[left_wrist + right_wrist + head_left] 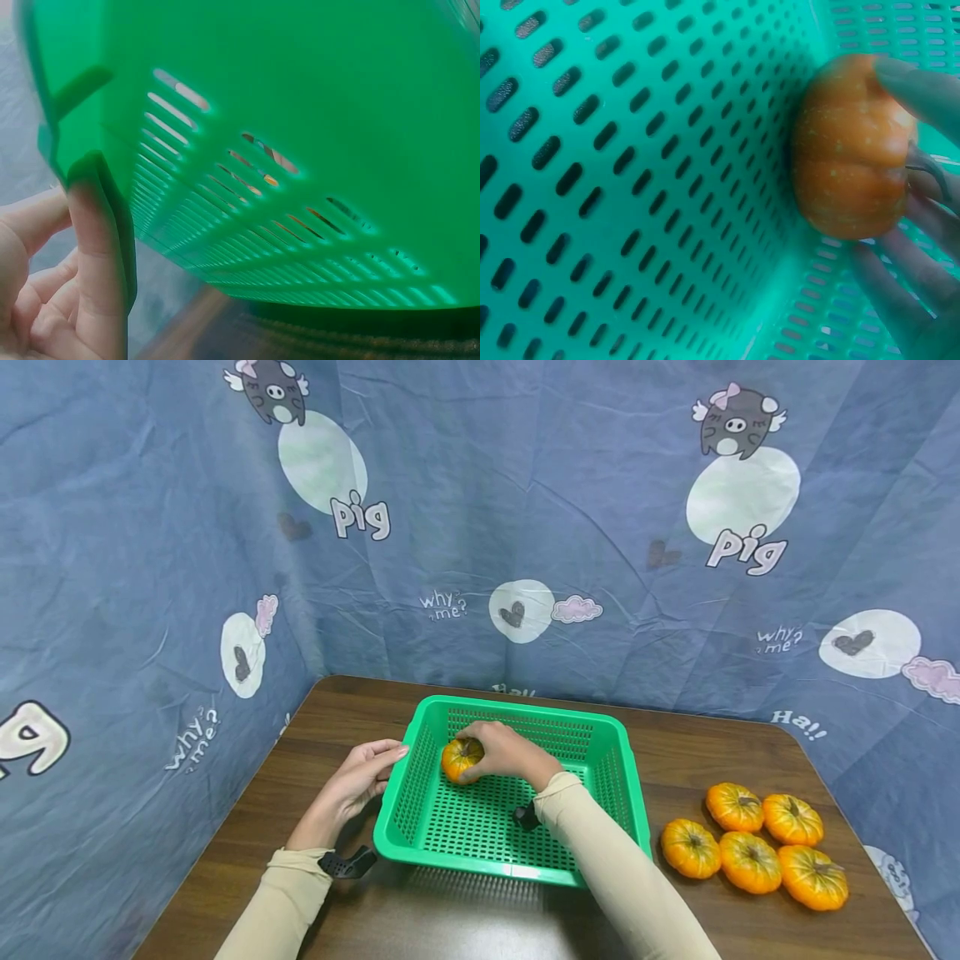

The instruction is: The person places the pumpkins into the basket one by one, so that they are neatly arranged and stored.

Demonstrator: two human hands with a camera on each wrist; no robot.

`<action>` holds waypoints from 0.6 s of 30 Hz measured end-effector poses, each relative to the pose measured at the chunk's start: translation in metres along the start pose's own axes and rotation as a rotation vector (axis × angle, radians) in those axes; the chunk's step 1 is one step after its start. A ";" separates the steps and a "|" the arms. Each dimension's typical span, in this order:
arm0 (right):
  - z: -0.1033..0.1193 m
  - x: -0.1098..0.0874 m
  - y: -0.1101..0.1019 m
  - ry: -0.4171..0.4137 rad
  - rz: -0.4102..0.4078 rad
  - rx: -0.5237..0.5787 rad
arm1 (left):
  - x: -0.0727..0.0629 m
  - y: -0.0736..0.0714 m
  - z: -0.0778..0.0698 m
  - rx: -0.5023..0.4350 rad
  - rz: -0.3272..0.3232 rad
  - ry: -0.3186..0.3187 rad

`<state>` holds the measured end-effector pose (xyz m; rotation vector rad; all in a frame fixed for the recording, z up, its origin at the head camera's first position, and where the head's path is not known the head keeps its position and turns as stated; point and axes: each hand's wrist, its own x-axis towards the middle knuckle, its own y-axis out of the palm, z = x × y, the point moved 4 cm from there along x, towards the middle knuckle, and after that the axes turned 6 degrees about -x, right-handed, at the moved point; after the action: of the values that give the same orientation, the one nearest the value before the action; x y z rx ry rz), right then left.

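Head | left hand (356, 783) pinches basket (480, 867) | right hand (504, 752) grips pumpkin (454, 763) | cloth (465, 527): "pig", "Ha!!"

Blocked left of the right grip (506, 750) by the held pumpkin (454, 762), then the side wall (422, 772) of the green basket (480, 866); ahead by the far wall (525, 723); beneath by the floor (468, 827). Free overhead and rightward across that floor. Barred right of the left grip (358, 781) by the rim (410, 742); free leftward over the bench (281, 785). Obstructed well right of both by five pumpkins (750, 862).
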<state>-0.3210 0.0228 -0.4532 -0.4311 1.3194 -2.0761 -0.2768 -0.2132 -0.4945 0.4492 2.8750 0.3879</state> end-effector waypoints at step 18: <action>0.006 -0.003 -0.014 -0.015 -0.018 -0.027 | 0.000 0.001 0.000 -0.009 -0.005 -0.002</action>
<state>-0.3194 0.0247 -0.4380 -0.4705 1.3412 -2.0678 -0.2764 -0.2124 -0.4939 0.4400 2.8710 0.4000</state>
